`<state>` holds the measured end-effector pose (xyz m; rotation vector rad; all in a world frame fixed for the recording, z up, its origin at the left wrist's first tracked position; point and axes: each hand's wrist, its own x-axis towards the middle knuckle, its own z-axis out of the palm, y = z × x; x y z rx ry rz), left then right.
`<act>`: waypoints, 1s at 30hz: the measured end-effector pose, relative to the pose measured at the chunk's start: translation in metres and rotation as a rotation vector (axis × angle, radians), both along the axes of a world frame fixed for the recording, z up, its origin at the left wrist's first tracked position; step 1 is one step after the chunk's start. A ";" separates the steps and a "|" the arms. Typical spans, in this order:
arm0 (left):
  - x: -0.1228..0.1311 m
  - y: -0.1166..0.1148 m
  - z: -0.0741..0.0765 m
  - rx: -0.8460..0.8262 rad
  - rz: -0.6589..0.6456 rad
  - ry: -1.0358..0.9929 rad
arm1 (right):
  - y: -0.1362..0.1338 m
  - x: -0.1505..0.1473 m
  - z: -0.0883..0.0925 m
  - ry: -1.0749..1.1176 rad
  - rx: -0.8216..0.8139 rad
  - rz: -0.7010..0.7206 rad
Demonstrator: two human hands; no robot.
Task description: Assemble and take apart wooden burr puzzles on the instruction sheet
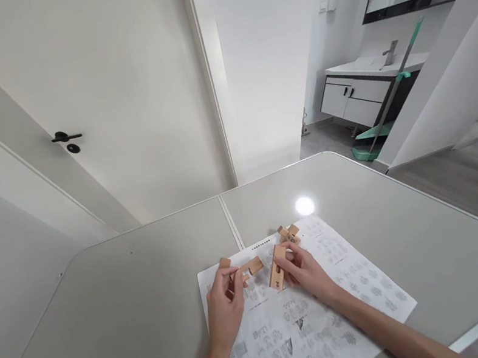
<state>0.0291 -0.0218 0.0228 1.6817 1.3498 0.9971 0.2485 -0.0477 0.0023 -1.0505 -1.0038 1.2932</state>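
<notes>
Head view: a light-grey bench point(118, 311) fills the lower half of the frame, with both hands working over its lower centre.
Left hand: the left hand point(225, 305) is at the lower centre, just left of the middle; its grip is closed to a pinch, thumb and fingertips meeting on a notched wooden puzzle piece point(255, 264).
Notched piece: it points rightward from the fingertips, above the sheet; a further wooden end shows at the hand's upper side, probably part of the same hold, though the fingers hide the join.
Right hand: the right hand point(305, 269) is right of centre, its grip narrowed to the width of a wooden puzzle bar point(276, 278), held between thumb and fingers.
Puzzle bar: tilted, its upper end leaning right, with a dark mark near the lower end.
Wooden cluster: crossed puzzle pieces point(289, 233) rest near the sheet's top edge, just above the right hand.
Instruction sheet: a white printed sheet point(308, 339) with rows of small grey diagrams lies under both hands.
Door: a pale door point(135, 92) with a black lever handle point(67, 137) spans the upper left.
Washroom: a white vanity point(357, 97) and a green-handled broom point(407, 60) occupy the upper right.
</notes>
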 end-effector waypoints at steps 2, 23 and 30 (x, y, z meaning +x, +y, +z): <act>0.001 -0.002 -0.003 0.068 0.016 0.132 | 0.001 -0.002 -0.004 -0.071 0.005 -0.051; 0.002 -0.009 -0.005 0.402 -0.196 0.496 | -0.007 -0.009 -0.015 -1.109 0.358 -0.133; 0.008 -0.012 0.005 0.475 -0.266 0.537 | -0.006 -0.010 -0.015 -1.140 0.480 -0.062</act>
